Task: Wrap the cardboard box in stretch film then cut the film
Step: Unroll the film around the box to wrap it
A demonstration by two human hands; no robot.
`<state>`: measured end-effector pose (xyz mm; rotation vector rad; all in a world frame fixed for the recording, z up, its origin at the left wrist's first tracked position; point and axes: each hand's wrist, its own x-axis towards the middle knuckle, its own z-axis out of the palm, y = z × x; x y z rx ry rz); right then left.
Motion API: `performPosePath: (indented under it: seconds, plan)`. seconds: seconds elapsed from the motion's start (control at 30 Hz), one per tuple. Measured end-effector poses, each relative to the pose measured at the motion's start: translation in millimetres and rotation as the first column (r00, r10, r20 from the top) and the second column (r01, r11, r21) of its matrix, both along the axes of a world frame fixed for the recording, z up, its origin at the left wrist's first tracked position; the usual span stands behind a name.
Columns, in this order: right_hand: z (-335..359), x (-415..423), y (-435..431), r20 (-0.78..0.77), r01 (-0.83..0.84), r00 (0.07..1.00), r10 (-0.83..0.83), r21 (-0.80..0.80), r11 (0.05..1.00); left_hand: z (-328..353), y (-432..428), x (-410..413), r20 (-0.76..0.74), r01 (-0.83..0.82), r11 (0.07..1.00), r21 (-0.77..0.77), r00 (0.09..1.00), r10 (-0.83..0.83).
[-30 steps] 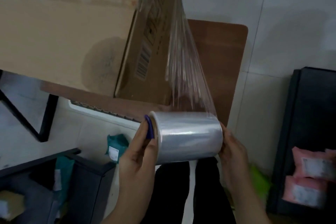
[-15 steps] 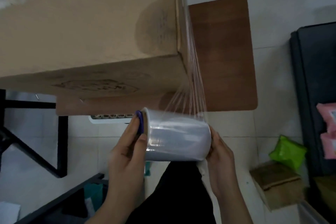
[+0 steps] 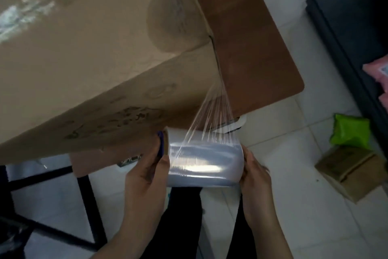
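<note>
Head view, looking down over both hands. Cardboard box, the largest object, fills the upper left of the frame and rests on a brown tabletop, whose bare part extends to the upper centre right; glossy film already lies over the box's top face at the far left. White tiled floor occupies the lower right, with a dark bin at the right edge, a small brown carton below it and a green packet just above that carton. Stretch film roll lies horizontal at lower centre, just below the box's near lower corner. A taut, streaked film web runs from the roll's upper surface up to the box's right vertical edge. Left hand cups the roll's left end, fingers curled around the rim beside a blue core plug. Right hand presses against the roll's right end, fingers closed on the rim. Black table legs show at lower left.
</note>
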<state>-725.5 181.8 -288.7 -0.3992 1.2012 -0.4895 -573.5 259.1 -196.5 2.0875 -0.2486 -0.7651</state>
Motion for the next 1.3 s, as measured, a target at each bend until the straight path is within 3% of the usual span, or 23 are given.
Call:
performPosePath:
  seconds: [0.17,0.4,0.6,0.73,0.93,1.3]
  plan:
    - [3.2,30.9,29.5,0.056,0.122,0.991,-0.123,0.02,0.992,2.3,11.1,40.3,0.101,0.254,0.967,0.024,0.962,-0.255]
    - [12.2,60.2,70.9,0.123,0.278,0.955,-0.269,-0.064,0.958,7.4,29.3,69.0,0.183,0.399,0.917,-0.026,0.903,-0.387]
    - [6.7,80.5,127.3,0.119,0.382,0.921,-0.37,-0.093,0.92,8.9,70.1,91.9,0.155,0.455,0.891,0.014,0.879,-0.451]
    - [-0.8,92.8,165.8,0.11,0.461,0.887,-0.449,-0.144,0.875,1.3,92.3,110.5,0.034,0.463,0.886,0.021,0.885,-0.464]
    - [-9.6,130.6,216.3,0.134,0.618,0.785,-0.605,-0.112,0.778,-6.2,123.4,149.7,0.075,0.613,0.789,0.035,0.786,-0.614]
    - [-17.5,196.2,295.7,0.126,0.725,0.688,-0.715,-0.071,0.685,-5.5,186.1,204.8,0.001,0.61,0.793,-0.008,0.793,-0.61]
